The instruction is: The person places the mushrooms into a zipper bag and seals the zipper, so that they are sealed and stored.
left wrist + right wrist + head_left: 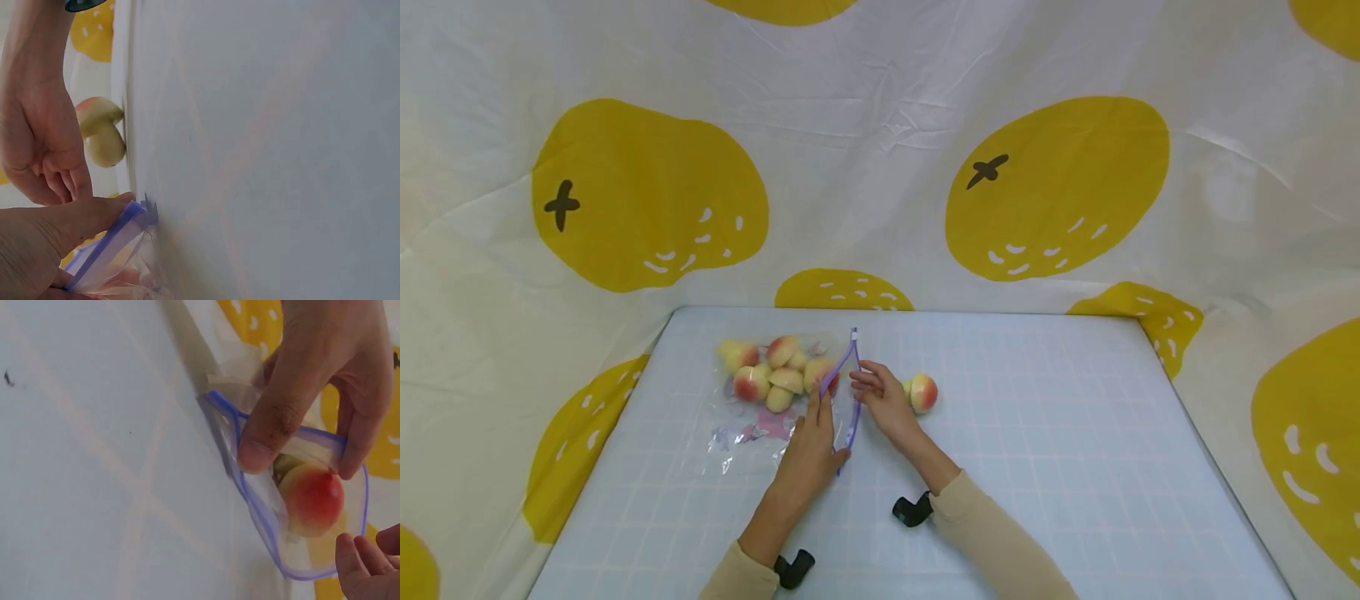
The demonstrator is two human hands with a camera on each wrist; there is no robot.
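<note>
A clear zip bag point(715, 450) with a purple zip edge lies on the table, its mouth spread toward the right. Several toy mushrooms point(786, 381) with red-and-yellow caps are inside. My left hand point(808, 446) holds the bag at its mouth, thumb point(94, 215) along one side of the zip and fingers at the other. My right hand point(887, 404) is at the mouth's right side with fingers loosely bent and nothing in them. Through the opening, the right wrist view shows a red-capped mushroom point(315, 500). Another mushroom point(923, 393) lies on the table just beyond my right hand.
The table point(1060, 433) has a pale checked cover. Behind and beside it hangs a white cloth point(865, 192) printed with large yellow fruit. Black wrist devices point(912, 509) sit at both sleeve cuffs.
</note>
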